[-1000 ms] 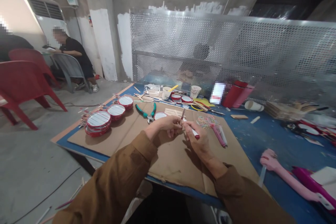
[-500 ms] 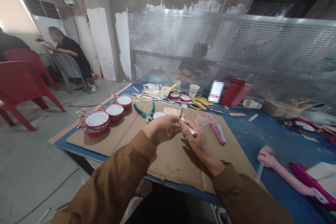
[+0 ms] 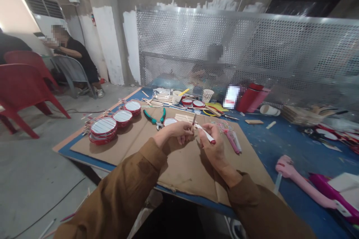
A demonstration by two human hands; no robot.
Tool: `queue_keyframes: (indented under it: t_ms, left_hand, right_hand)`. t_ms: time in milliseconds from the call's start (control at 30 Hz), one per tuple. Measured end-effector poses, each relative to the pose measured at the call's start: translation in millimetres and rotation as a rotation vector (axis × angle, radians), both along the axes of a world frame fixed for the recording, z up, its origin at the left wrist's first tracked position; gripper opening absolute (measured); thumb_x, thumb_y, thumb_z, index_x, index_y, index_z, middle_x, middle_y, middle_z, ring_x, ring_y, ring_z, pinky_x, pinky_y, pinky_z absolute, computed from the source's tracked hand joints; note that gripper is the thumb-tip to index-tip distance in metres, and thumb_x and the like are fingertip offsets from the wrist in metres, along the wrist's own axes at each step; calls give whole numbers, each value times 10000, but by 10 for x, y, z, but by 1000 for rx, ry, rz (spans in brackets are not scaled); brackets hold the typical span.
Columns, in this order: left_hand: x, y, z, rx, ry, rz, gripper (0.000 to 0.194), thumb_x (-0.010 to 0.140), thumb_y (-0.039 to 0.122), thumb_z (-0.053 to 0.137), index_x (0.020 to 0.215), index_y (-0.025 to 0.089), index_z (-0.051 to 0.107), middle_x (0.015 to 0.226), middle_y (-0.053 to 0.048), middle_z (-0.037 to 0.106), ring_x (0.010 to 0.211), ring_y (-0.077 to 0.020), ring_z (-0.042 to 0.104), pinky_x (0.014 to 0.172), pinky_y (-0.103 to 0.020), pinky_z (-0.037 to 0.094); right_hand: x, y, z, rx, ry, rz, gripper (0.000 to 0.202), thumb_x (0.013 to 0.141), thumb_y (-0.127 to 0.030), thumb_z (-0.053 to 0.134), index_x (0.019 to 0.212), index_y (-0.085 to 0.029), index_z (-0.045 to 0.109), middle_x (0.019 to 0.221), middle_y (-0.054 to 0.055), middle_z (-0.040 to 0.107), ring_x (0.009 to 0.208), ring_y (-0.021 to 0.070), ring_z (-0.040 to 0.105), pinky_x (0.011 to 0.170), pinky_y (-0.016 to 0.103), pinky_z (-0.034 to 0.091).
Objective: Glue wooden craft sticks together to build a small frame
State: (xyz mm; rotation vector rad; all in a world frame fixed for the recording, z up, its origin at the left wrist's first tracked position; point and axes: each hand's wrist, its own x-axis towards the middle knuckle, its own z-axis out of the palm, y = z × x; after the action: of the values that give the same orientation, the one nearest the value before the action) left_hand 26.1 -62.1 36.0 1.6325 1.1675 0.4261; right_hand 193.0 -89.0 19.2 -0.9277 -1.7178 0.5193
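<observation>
Above the cardboard sheet (image 3: 193, 171), my left hand (image 3: 179, 131) pinches a small flat wooden stick (image 3: 193, 121) that points upward and has a dark reddish part. My right hand (image 3: 212, 143) is closed around a white marker (image 3: 206, 134) with a red end, its tip turned toward the stick. Pliers with teal handles (image 3: 153, 119) lie left of my hands, beside a round white piece with a red rim (image 3: 169, 122). Pale wooden sticks (image 3: 183, 118) lie just behind my left hand. Pink pens (image 3: 231, 139) rest to the right of my right hand.
Stacked red-rimmed discs (image 3: 103, 130) stand at the left. Paper cups (image 3: 207, 95), a lit phone (image 3: 231, 96) and a red bottle (image 3: 249, 98) line the back. A pink glue gun (image 3: 304, 185) lies at the right. A person (image 3: 75, 54) sits far left.
My right hand and the marker have moved slightly right, away from the stick, leaving a wider gap. My left hand stays nearly in place, still holding the stick.
</observation>
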Motion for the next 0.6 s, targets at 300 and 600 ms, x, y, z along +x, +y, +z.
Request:
queue_keyframes:
  t_ms: [300,600]
  left_hand:
    - [3,-4,13,-24,28,1,116,913,184,432,831,139,500,551,48,537,404,-74,539,467,-191,469]
    - [-6,14,-10,-26,25,3,133,909,231,482,811,142,497,561,52,552,406,-65,543,467,-179,465]
  right_hand:
    - [13,-4,65,66,-80,-13,185,859,-358,515,791,-198,579,655,1,591,619,154,565,612,271,441]
    - [14,-2,52,53,-137,8,237,887,-397,485,797,-202,586,636,7,594,616,172,572,575,275,419]
